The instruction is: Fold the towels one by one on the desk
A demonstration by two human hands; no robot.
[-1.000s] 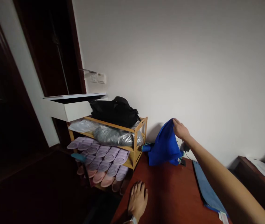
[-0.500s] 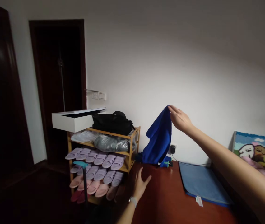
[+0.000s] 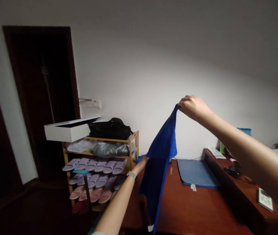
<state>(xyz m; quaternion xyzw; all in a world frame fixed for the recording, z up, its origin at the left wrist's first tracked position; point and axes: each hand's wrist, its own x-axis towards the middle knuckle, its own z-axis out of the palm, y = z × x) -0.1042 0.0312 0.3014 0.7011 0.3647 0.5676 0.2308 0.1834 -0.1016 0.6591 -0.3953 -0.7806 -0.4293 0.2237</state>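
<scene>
Hanging from a pinch: blue cloth over the table

Clock face centred on the view. Blue cloth (image 3: pixel 159 164) at 5 o'clock, aslant over the table (image 3: pixel 190 212), upper tip gathered, lower end running off the bottom of the view.

Main risk, my judgement: the top pinch slips. Cause would be most of the weight on so small a hold; the sheet could then crumple onto the tabletop. Second: a twist or doubled edge, since the cloth hangs narrow and partly turned side-on. Third: a wide swing towards 4 o'clock could rumple the grey-blue folded cloth (image 3: pixel 197 173) lying flat there. A swing to 7 or 8 might brush the shoe rack (image 3: pixel 131 153) and its lilac slippers (image 3: pixel 97 165).

Right hand (image 3: pixel 193 106) at about 3 o'clock: fingers together, clamped on the cloth's upper tip. Palm not visible.

Left hand (image 3: pixel 142 163) at 6 o'clock, wristband (image 3: pixel 131 174) below it: reaches the cloth's near-side edge, fingertips hidden there. Seems to touch; whether the fingers are closed on the fabric, cannot tell.
</scene>
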